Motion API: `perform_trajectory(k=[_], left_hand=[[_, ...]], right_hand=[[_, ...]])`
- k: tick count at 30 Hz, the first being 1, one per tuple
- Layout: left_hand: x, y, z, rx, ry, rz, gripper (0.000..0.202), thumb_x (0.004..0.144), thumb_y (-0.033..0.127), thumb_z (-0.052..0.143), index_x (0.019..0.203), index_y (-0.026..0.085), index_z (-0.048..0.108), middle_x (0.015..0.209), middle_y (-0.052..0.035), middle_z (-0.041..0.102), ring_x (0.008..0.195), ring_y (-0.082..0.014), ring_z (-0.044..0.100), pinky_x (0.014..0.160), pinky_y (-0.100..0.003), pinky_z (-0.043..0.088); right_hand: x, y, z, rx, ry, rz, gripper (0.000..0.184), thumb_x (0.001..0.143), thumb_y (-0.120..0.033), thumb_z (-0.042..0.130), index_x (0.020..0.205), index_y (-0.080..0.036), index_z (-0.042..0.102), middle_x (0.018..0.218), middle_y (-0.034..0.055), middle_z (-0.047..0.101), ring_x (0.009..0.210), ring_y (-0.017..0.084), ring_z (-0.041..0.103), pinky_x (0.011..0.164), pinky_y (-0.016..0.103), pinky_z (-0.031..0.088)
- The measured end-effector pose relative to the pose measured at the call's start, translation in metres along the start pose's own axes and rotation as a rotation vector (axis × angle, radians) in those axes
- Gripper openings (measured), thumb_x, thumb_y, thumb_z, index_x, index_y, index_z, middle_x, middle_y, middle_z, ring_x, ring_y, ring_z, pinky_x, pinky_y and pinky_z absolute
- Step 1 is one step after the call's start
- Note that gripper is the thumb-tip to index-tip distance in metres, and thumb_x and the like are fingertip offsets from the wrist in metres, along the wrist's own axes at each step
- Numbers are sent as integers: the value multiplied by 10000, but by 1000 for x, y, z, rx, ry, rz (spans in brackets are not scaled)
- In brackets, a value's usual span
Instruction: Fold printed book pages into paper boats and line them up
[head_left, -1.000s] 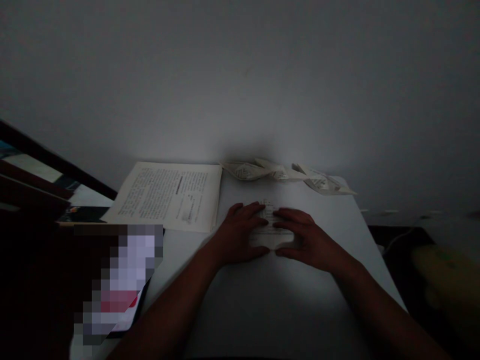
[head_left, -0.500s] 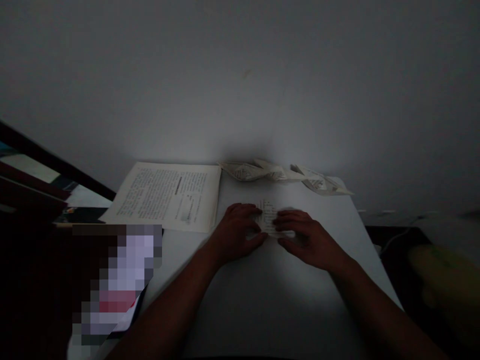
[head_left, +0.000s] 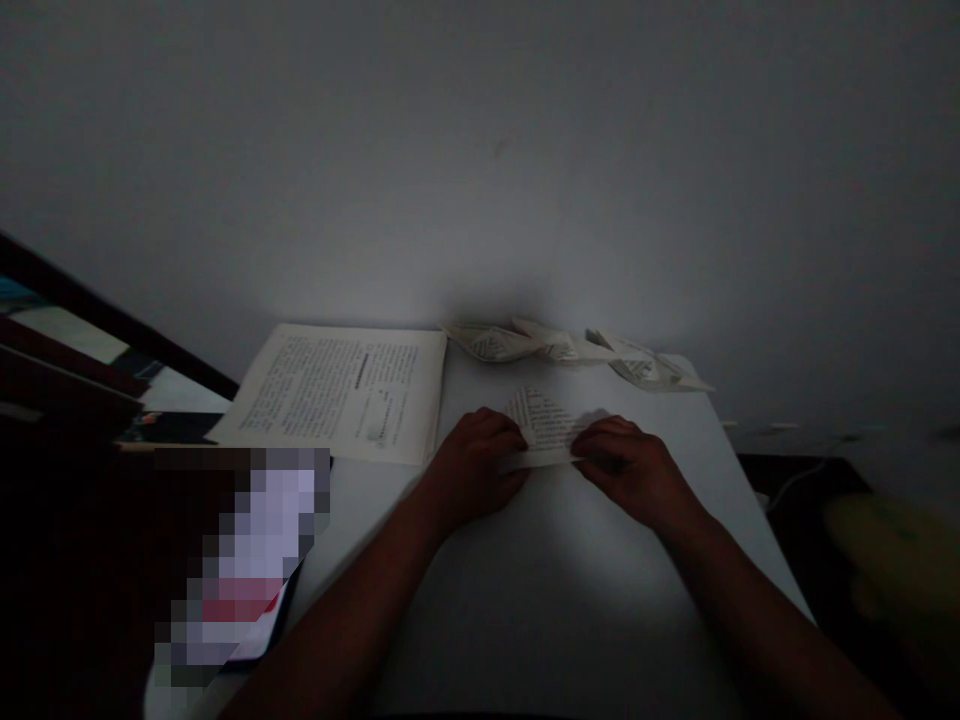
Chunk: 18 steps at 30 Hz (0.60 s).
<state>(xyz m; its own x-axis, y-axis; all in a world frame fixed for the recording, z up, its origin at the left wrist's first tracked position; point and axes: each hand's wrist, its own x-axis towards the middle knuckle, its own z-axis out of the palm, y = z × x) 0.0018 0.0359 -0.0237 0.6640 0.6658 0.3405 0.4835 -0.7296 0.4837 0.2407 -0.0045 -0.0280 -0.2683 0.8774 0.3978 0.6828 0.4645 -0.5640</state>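
Note:
Between my hands lies a folded sheet of printed paper (head_left: 546,425), with a peaked top and a straight lower edge, on the white table (head_left: 540,590). My left hand (head_left: 484,465) is closed on its left corner, fingers curled over the edge. At the right corner, my right hand (head_left: 626,465) pinches the paper between thumb and fingers. Behind it, along the wall, stand several folded paper boats (head_left: 491,345) made of similar printed paper. Both thumbs are partly hard to see in the dim light.
A stack of printed pages (head_left: 330,395) lies at the table's back left. Nearer me, at the left edge, is a phone (head_left: 251,640), mostly blurred out by pixel blocks. A grey wall (head_left: 480,180) rises behind the table. Something yellowish (head_left: 892,560) sits low at the right.
My fingers have gone from lying spread over the paper to gripping its two lower corners. More of the paper's printed face now shows between my hands. The view has shifted slightly.

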Motion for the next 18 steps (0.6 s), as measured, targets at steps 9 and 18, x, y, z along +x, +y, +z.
perform_trajectory(k=[9,18], left_hand=[[0,3,1,125,-24,-126,136,751,171,626,872,173,688,927,-78,620,915,-233,529,841,-386,445],[3,1,1,115,-78,-149,186,863,312,576,833,203,724,857,-57,640,847,-203,539,803,-363,412]], right_hand=[[0,0,0,-28,-21,40,63,820,-274,649,832,-232,694,851,45,715,814,209,635,784,396,500],[4,-6,1,-13,-20,91,117,811,-334,664,778,-228,704,763,36,712,755,209,639,760,392,500]])
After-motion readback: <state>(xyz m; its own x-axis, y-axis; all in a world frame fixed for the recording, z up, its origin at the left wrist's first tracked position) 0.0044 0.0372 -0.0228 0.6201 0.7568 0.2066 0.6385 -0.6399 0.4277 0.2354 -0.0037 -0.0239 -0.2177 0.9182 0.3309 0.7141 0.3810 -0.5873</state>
